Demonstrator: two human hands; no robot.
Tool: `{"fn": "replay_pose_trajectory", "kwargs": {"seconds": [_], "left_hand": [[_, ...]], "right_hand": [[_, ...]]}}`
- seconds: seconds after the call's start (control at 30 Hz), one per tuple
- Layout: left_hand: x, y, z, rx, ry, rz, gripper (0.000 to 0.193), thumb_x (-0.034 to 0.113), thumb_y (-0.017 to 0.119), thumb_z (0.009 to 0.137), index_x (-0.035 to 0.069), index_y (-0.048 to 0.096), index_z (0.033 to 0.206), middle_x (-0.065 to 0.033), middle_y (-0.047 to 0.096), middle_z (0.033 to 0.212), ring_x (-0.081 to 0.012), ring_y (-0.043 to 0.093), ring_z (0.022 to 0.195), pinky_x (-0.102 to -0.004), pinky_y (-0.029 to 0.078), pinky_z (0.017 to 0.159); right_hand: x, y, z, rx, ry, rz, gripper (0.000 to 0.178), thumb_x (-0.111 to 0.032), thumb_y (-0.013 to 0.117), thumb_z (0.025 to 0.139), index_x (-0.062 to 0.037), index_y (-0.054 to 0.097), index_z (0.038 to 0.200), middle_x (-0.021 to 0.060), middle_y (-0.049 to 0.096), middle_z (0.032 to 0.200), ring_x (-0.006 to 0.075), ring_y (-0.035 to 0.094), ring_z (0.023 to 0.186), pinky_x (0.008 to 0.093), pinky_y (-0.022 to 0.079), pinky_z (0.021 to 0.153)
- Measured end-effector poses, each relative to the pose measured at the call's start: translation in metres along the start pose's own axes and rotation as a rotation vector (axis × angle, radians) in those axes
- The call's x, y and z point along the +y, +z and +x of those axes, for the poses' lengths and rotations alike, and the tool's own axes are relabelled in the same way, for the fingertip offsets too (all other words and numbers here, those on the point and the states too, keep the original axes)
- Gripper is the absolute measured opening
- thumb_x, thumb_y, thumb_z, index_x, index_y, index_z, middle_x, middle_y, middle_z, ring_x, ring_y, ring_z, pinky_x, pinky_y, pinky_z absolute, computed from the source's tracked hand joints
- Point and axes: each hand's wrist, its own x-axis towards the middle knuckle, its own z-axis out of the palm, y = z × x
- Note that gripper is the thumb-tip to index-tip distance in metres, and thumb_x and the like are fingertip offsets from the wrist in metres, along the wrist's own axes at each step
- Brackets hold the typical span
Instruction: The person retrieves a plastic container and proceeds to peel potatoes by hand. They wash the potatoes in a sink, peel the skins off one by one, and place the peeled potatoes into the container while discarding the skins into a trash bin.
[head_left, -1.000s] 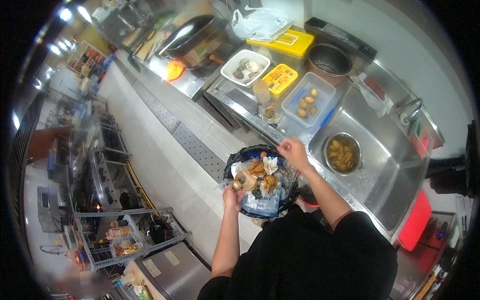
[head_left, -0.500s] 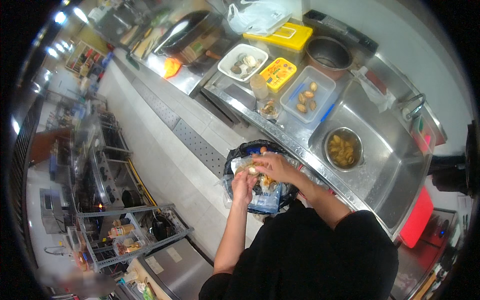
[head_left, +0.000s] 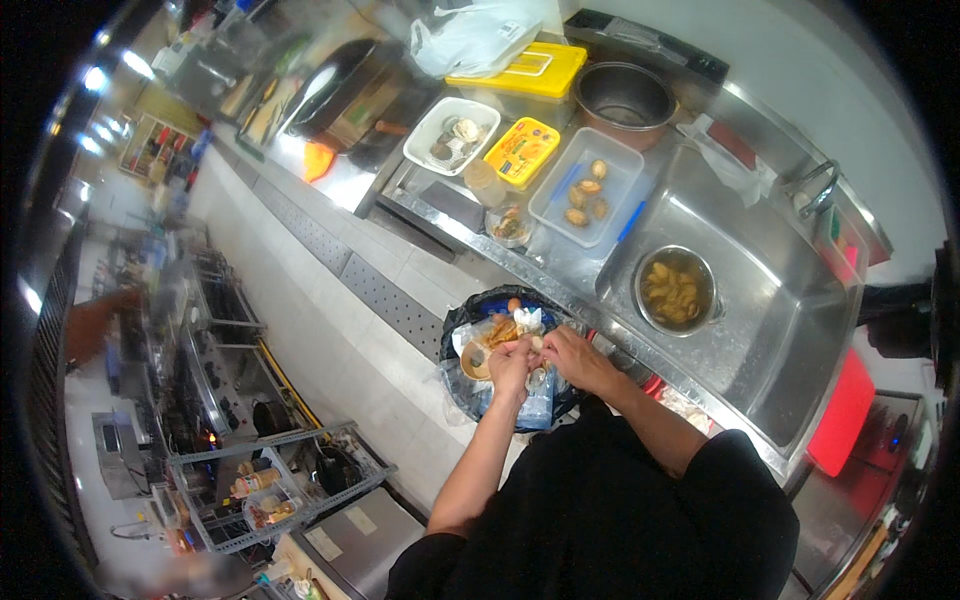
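Both hands are together over a bin lined with a black bag (head_left: 452, 335), beside the steel counter. My left hand (head_left: 511, 368) is closed around a small pale piece (head_left: 537, 344), possibly shellfish meat. The fingers of my right hand (head_left: 576, 358) pinch the same piece from the other side. My fingers cover most of it, so its exact kind is unclear. In the bin below lie a round tan thing (head_left: 475, 361), orange-brown scraps (head_left: 502, 331), crumpled white wrapping (head_left: 528, 319) and a blue-and-white plastic bag (head_left: 536, 408).
A clear tub (head_left: 560, 217) holds several abalone-like shellfish. More sit in liquid in a steel bowl (head_left: 712, 310) inside the sink (head_left: 765, 345). On the counter are a white basket (head_left: 412, 150) of shells, a yellow tub (head_left: 522, 152), a small cup (head_left: 510, 226) and a dark pot (head_left: 627, 100).
My hands have shifted slightly right and down, away from the bin's middle, uncovering the tan round thing and scraps. My right fingers, spread over the left before, now pinch beside it.
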Motion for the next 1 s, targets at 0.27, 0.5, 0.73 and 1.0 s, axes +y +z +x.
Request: {"fn": "replay_pose_trajectory", "kwargs": {"seconds": [0.27, 0.5, 0.73, 1.0], "left_hand": [[0.011, 0.000, 0.000, 0.099, 0.041, 0.080, 0.012, 0.011, 0.061, 0.088, 0.000, 0.056, 0.085, -0.0051, 0.058, 0.074, -0.0130, 0.058, 0.061, -0.0281, 0.056, 0.059], [-0.004, -0.026, 0.007, 0.094, -0.076, -0.088, 0.013, 0.011, 0.053, 0.091, -0.002, 0.055, 0.094, -0.0045, 0.058, 0.080, -0.0140, 0.061, 0.070, -0.0273, 0.055, 0.066], [-0.014, -0.056, 0.027, 0.342, -0.046, -0.182, 0.016, 0.013, 0.053, 0.092, -0.002, 0.057, 0.096, -0.0038, 0.057, 0.075, -0.0102, 0.052, 0.059, -0.0261, 0.052, 0.064], [0.044, 0.023, 0.031, 0.102, 0.128, 0.220, 0.022, 0.022, 0.063, 0.088, 0.002, 0.059, 0.096, -0.0050, 0.063, 0.078, -0.0109, 0.057, 0.062, -0.0225, 0.044, 0.053]], "right_hand": [[0.024, 0.016, 0.009, -0.147, -0.047, 0.093, 0.014, -0.010, 0.058, 0.086, -0.0006, 0.048, 0.087, 0.0188, 0.052, 0.083, 0.0370, 0.054, 0.080, 0.0435, 0.043, 0.071], [0.025, 0.012, 0.023, -0.242, -0.120, 0.196, 0.015, -0.013, 0.057, 0.089, -0.0011, 0.048, 0.089, 0.0191, 0.054, 0.085, 0.0372, 0.055, 0.082, 0.0435, 0.043, 0.071], [0.010, 0.004, 0.024, -0.286, 0.036, 0.368, 0.015, -0.011, 0.057, 0.088, -0.0017, 0.050, 0.098, 0.0179, 0.057, 0.090, 0.0348, 0.057, 0.087, 0.0414, 0.044, 0.076], [0.072, 0.023, -0.028, -0.472, 0.163, -0.088, 0.033, -0.017, 0.062, 0.084, -0.0060, 0.059, 0.115, 0.0191, 0.063, 0.109, 0.0290, 0.061, 0.098, 0.0359, 0.047, 0.084]]}}
